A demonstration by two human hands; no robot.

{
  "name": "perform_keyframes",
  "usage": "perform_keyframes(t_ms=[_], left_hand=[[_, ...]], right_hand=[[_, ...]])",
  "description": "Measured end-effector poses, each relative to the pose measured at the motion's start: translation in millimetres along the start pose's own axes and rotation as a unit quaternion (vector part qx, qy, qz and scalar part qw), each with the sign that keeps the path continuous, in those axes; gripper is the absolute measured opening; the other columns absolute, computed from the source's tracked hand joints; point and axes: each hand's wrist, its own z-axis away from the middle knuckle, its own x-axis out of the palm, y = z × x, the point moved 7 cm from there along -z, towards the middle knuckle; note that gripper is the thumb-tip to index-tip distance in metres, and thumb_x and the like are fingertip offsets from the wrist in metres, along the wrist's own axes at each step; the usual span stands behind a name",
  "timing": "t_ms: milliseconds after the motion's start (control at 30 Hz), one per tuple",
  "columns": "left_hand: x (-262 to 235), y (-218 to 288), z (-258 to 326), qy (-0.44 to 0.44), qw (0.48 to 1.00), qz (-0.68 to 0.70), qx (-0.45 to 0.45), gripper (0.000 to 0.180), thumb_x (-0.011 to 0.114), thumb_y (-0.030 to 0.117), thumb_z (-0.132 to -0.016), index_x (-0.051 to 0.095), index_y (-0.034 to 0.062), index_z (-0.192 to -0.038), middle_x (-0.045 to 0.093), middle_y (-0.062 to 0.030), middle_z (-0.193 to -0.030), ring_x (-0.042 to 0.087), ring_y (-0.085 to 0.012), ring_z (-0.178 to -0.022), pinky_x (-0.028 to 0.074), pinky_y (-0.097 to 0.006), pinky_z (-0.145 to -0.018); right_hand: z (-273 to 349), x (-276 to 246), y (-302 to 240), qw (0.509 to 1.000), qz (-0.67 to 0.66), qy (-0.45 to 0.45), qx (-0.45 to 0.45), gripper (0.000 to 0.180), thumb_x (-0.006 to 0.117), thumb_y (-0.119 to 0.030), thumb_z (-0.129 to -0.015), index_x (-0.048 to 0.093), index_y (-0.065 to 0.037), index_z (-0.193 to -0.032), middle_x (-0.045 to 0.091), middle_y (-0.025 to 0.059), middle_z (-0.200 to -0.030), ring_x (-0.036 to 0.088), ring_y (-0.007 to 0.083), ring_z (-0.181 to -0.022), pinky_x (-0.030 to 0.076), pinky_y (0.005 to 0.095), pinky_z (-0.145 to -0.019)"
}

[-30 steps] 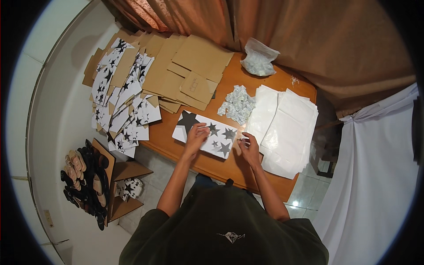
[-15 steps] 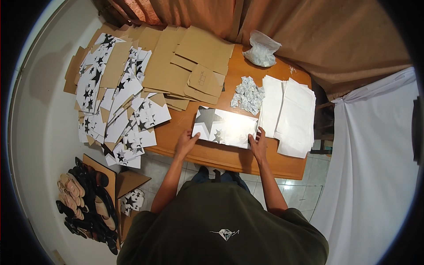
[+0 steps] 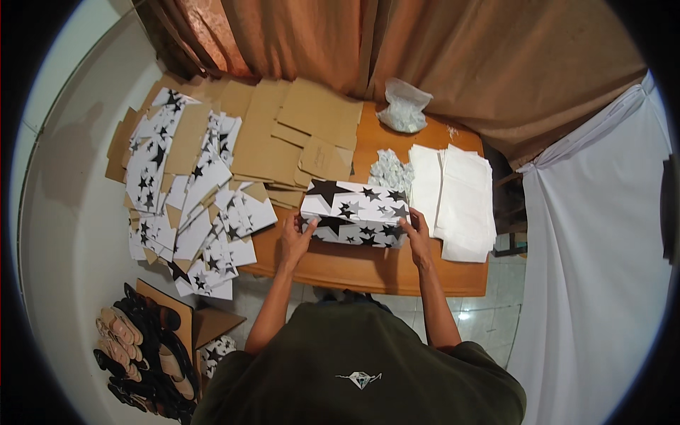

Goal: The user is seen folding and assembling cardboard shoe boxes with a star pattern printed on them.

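A closed white cardboard box (image 3: 354,200) printed with black and grey stars is between my hands near the table's front edge. It is tilted so that its lid and long near side both show. My left hand (image 3: 295,237) grips its left end, thumb on the near side. At the opposite end my right hand (image 3: 416,235) holds it the same way. Just beyond the box lies a pile of small white-and-grey packets (image 3: 389,168), partly hidden by it. Stacked white paper sheets (image 3: 464,202) lie to the right of my right hand.
Flat brown cardboard pieces (image 3: 262,134) and star-printed ones (image 3: 202,212) are heaped across the left of the wooden table (image 3: 340,273). A clear plastic bag (image 3: 405,106) sits at the back. Black and beige shoes (image 3: 134,340) fill a carton at lower left. Brown curtains (image 3: 439,49) hang behind.
Both hands have tipped the box, so its starred near side now faces me and the glare on its lid is gone. The whole view has shifted, with the table's far part lower in the picture.
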Motion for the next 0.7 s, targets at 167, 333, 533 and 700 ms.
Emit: perform_keyframes(t_ms=[167,333,533,700], left_hand=[[-7.5,-20.1,-5.3,0.023,0.996,0.081,-0.003,0.058,0.083,0.034,-0.087,0.061,0.0031,-0.131,0.058,-0.0127,-0.115,0.059,-0.0218,-0.103,0.052,-0.037,-0.086],[8.0,46.6,22.4,0.039,0.954,0.189,-0.231,0.101,0.088,0.04,-0.079,0.03,0.0159,-0.158,0.039,-0.022,-0.147,0.04,-0.0394,-0.139,0.054,-0.057,-0.094],[14.8,62.0,19.3,0.053,0.926,0.3,-0.22,0.122,0.091,0.031,-0.074,0.009,0.0227,-0.163,0.024,-0.0178,-0.157,0.036,-0.0404,-0.141,0.058,-0.059,-0.09],[12.3,62.2,25.6,0.106,0.941,0.255,-0.196,0.109,0.087,0.028,-0.078,0.015,0.0245,-0.159,0.024,-0.017,-0.158,0.038,-0.0392,-0.139,0.053,-0.064,-0.092]], right_hand=[[6.1,20.3,-17.6,0.993,0.025,-0.06,-0.101,0.064,0.081,-0.023,-0.088,0.051,0.001,-0.139,0.061,0.0169,-0.129,0.057,0.0256,-0.122,0.045,0.0385,-0.105],[18.2,23.7,-25.4,0.994,0.008,-0.068,-0.088,0.068,0.078,-0.015,-0.09,0.043,-0.003,-0.147,0.055,0.015,-0.134,0.052,0.0238,-0.126,0.047,0.0397,-0.105],[38.4,29.7,-41.6,0.982,0.048,-0.072,-0.166,0.088,0.081,-0.038,-0.084,0.036,-0.003,-0.151,0.047,0.0199,-0.142,0.047,0.0321,-0.13,0.041,0.0474,-0.107],[41.7,28.2,-48.4,0.975,0.116,-0.073,-0.174,0.087,0.081,-0.034,-0.086,0.034,-0.004,-0.152,0.045,0.0188,-0.146,0.047,0.0328,-0.133,0.043,0.0485,-0.108]])
